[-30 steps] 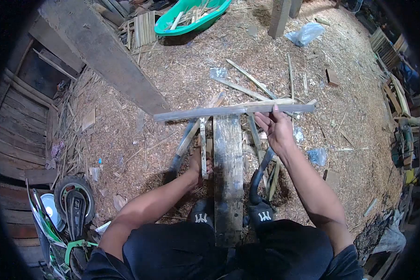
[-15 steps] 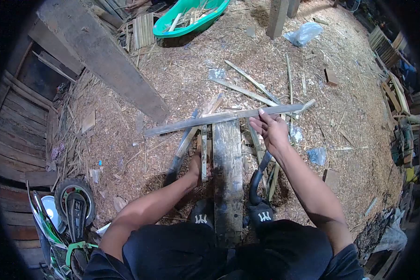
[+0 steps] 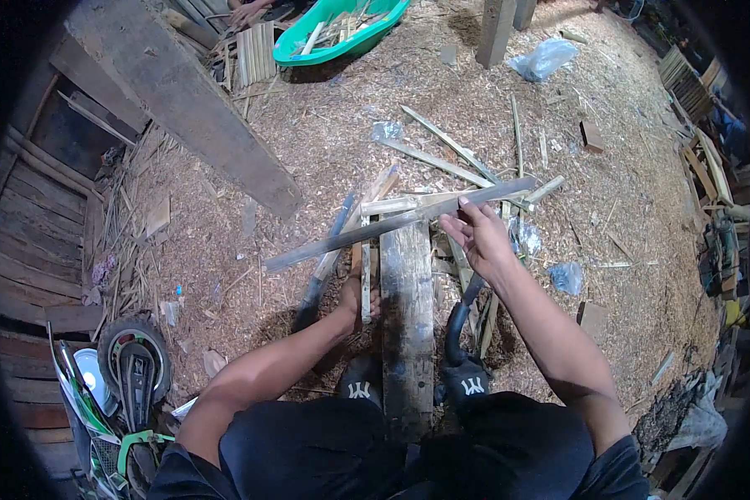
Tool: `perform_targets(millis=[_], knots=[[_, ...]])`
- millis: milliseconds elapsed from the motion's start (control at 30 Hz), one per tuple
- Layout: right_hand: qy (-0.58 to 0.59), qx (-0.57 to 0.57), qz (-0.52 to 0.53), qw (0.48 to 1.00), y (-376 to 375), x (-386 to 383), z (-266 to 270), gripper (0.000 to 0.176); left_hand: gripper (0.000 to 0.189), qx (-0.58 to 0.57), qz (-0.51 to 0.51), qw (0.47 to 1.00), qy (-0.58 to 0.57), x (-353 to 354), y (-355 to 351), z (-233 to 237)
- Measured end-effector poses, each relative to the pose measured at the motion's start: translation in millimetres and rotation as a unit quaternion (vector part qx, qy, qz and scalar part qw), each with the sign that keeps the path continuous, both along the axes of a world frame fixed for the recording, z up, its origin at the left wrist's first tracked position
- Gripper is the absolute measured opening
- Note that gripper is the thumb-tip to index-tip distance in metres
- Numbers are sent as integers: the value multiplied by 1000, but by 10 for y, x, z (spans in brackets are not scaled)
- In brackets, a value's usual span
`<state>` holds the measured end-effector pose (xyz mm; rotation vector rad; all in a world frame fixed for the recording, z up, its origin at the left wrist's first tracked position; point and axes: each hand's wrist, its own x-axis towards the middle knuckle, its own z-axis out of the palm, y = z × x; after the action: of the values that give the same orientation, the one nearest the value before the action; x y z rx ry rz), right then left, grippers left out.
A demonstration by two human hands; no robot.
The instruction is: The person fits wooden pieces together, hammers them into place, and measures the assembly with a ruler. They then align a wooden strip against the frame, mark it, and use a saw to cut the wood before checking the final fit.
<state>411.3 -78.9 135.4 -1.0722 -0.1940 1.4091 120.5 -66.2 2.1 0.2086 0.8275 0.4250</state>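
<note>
One slat (image 3: 375,227) — right hand (image 3: 475,237) near end

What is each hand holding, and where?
Right hand pinches the long grey slat near its right end; left hand grips a short pale strip by its lower end.

There is a single view, taken from the person's head and facing forward and steeply down. Nearest, at the bottom edge, are the person's dark-clothed lap and both forearms. The left hand (image 3: 354,296) and right hand (image 3: 475,237) sit close, about mid-frame, by a worn plank (image 3: 407,333) that runs away from the body. The sawdust floor (image 3: 325,142) stretches out to a green tub (image 3: 342,33) at the far edge. The wide lens bends the scene and darkens the corners.
</note>
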Motion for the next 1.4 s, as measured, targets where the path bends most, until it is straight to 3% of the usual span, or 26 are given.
perform_targets(millis=[133, 267, 333, 367, 533, 600, 633, 667, 733, 767, 800, 867, 1033, 1100, 1200, 1267, 1400], knots=[[-7, -31, -19, 999, 3, -25, -22, 34, 32, -13, 21, 994, 108, 136, -92, 213], [10, -28, -42, 999, -2, 4, -320, 34, 36, 29, -19, 992, 125, 83, -94, 139], [23, -48, -57, 997, -16, 1, -453, 34, 61, 103, -59, 971, 207, 47, -64, 67], [36, -67, -74, 994, -24, 3, -522, 35, 59, 143, -97, 949, 262, -3, -9, -25], [37, -83, -74, 993, -73, 25, -855, 39, 57, 231, -161, 939, 198, -207, 133, 16], [38, -94, -74, 992, -70, 7, -872, 40, 68, 538, -139, 785, 274, -277, 207, -160], [27, -94, -61, 993, -64, 3, -886, 40, 81, 511, -238, 783, 263, -366, 382, -197], [16, -94, -48, 994, -56, -6, -901, 40, 81, 508, -239, 785, 264, -407, 407, -262], [31, -99, -49, 993, -8, -22, -1014, 38, 77, 396, -118, 877, 245, -265, 394, 235], [43, -101, -51, 993, 8, -24, -1056, 37, 74, 456, -121, 838, 274, -270, 498, 206], [43, -104, -51, 992, 14, -30, -1057, 37, 74, 454, -122, 839, 274, -231, 521, 247], [46, -93, -35, 994, 28, -44, -1058, 34, 70, 369, -19, 910, 188, -154, 550, 333], [74, -106, -45, 991, 49, -36, -1120, 30, 55, 358, -23, 914, 190, -74, 682, 189], [79, -110, -41, 990, 55, -17, -1177, 29, 46, 338, 21, 912, 231, -8, 724, 158], [111, -130, -32, 985, 56, 11, -1241, 36, 41, 323, 57, 927, 183, 72, 843, 146], [145, -132, -47, 979, 58, 23, -1244, 52, 39, 331, 64, 927, 163, 99, 954, 185], [109, -153, -62, 980, 79, 21, -1259, 57, 36, 312, 124, 936, 107, 151, 1113, 215]])
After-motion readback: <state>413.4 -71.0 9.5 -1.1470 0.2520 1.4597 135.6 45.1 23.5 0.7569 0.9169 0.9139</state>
